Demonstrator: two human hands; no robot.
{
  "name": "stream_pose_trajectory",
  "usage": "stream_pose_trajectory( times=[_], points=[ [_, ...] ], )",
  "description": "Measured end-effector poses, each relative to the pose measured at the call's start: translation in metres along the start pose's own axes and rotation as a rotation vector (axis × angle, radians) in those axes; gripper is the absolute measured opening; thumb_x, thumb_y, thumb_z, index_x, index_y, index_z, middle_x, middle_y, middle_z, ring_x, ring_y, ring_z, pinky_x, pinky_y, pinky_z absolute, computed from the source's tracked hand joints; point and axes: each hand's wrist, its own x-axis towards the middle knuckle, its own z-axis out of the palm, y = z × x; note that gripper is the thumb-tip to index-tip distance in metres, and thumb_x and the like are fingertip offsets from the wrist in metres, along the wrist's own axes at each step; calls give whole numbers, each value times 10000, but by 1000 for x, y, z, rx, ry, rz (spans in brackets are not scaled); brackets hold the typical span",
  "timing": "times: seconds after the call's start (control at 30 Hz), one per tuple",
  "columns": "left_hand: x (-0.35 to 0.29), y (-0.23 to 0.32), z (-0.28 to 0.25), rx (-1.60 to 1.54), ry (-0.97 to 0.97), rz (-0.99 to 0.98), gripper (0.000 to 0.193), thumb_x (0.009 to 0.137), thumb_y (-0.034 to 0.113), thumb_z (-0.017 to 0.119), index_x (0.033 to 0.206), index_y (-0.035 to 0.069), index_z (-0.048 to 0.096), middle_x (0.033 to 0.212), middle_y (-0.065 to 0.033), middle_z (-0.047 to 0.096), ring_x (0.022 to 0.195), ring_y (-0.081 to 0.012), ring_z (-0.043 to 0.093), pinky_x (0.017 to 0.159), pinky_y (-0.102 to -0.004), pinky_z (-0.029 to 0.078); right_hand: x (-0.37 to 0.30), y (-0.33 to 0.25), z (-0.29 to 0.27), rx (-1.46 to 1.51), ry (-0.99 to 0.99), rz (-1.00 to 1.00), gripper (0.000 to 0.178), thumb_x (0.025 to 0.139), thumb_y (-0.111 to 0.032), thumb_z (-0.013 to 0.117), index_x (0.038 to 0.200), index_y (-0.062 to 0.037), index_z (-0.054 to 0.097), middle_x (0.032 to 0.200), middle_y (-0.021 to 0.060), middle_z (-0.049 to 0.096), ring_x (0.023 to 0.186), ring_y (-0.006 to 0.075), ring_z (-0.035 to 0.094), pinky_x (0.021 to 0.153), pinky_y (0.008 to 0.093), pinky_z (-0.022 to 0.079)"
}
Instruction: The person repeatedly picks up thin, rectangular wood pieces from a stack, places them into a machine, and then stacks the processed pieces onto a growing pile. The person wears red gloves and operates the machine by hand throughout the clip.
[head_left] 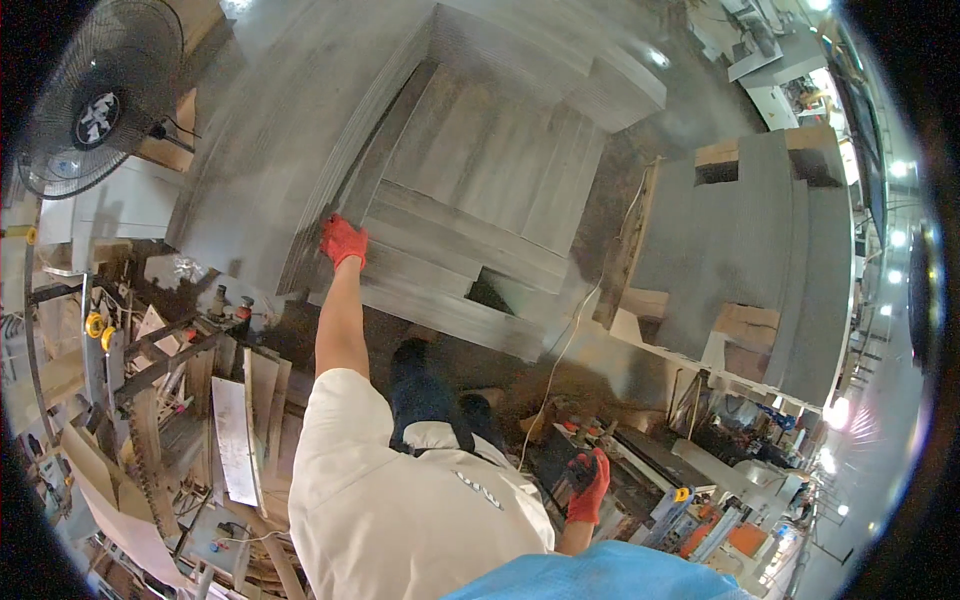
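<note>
My left hand [343, 241], in a red glove, reaches forward with its fingers closed on the near edge of a grey board [330, 180] in a layered stack. Right beside it lies a grey box-like panel assembly [490, 150], with slats across it and a square opening [492, 290] near its front. At my right side, low down, my right hand [590, 485] wears a red glove too. Its fingers curl around something dark that I cannot make out.
A second grey panel piece [700, 250] with cut-outs lies to the right. A pale cable [570, 335] runs between the two. At the far left stands a fan [100, 110]. Wood offcuts [235, 430] lean at the near left. Tools and machinery [650, 460] crowd the near right.
</note>
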Motion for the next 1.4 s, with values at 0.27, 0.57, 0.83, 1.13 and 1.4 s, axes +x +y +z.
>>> stream_pose_trajectory(
  times=[0.27, 0.57, 0.83, 1.13, 1.4],
  points=[
    [-12, -28, 85, 444, -92, 508, 745, 902, 399, 671, 1539, 110, 417, 1583, -133, 413, 1448, -359, 407, 1134, -644, 319, -14, 8, -17, -198, -56, 100, 273, 1020, -159, 602, 1272, -66, 651, 1213, 43, 664, 1026, 181, 665, 861, 348, 567],
    [18, -66, 91, 1132, -374, 861, 690, 962, 418, 550, 1554, 88, 419, 1648, -149, 349, 1528, -369, 304, 1204, -693, 167, -63, 34, -34, -392, 81, 373, 215, 1047, -158, 576, 1226, -53, 634, 1098, 35, 658, 913, 175, 683, 733, 373, 627],
    [-115, -9, 108, 980, -602, 888, 659, 937, 418, 550, 1469, 30, 555, 1596, -221, 432, 1516, -403, 339, 1207, -693, 174, -61, 95, -57, -446, 40, 291, 246, 1046, -150, 569, 1214, 5, 659, 1172, 68, 680, 993, 192, 652, 935, 339, 528],
    [-398, 51, 136, 399, -868, 1107, 562, 950, 490, 538, 1340, 94, 623, 1445, -159, 590, 1338, -380, 538, 1099, -627, 372, -2, 106, -152, -1081, 372, -430, 306, 979, -189, 629, 1236, -24, 642, 1241, 159, 675, 1144, 322, 634, 988, 414, 498],
    [-525, 159, 140, 454, -1002, 1590, 524, 936, 560, 589, 1281, 172, 660, 1346, -104, 668, 1249, -354, 617, 1020, -536, 479, 22, -49, -294, -937, 1132, -694, 346, 923, -130, 663, 1260, -74, 606, 1201, 170, 625, 1109, 406, 579, 972, 511, 463]
  ],
)
